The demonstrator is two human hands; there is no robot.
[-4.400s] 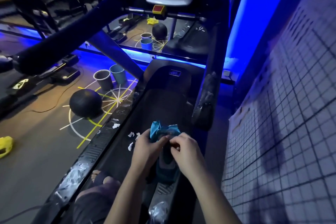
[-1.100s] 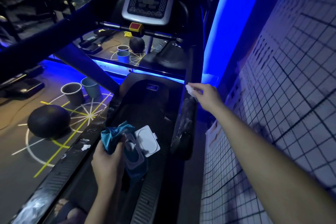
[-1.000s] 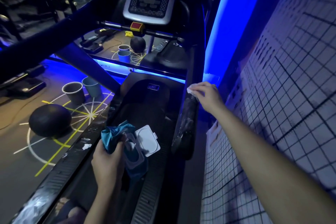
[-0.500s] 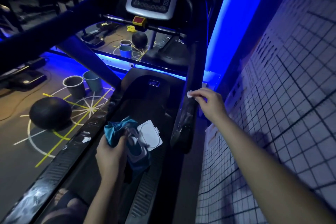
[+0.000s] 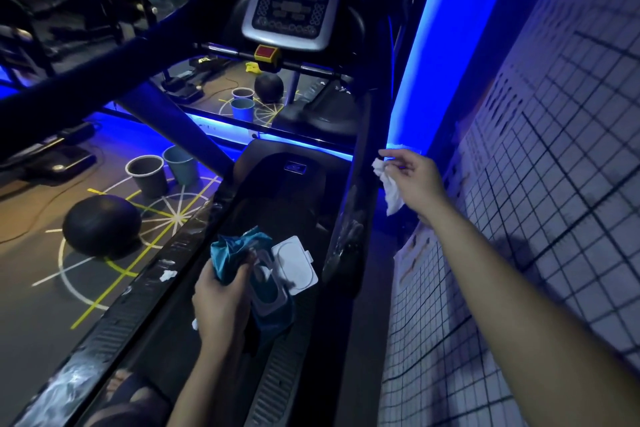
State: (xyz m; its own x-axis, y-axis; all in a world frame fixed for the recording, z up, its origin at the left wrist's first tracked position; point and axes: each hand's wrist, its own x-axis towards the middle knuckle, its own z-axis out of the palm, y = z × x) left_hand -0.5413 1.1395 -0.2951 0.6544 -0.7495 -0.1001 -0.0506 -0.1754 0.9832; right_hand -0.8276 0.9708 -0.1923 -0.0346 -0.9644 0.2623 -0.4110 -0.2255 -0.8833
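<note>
My right hand (image 5: pixel 415 180) pinches the limp white wet wipe (image 5: pixel 389 189) by its top corner, right of centre, beside the black treadmill side rail (image 5: pixel 360 170). Expect it to be light, soft and damp. My left hand (image 5: pixel 221 305) grips the crinkly teal wipe pack (image 5: pixel 270 295) at lower centre, its lid open. No label is legible.

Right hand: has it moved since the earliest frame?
Yes. The right hand went from the wipe pack forward and right to the treadmill's right post, now pinching a white wipe.
</note>
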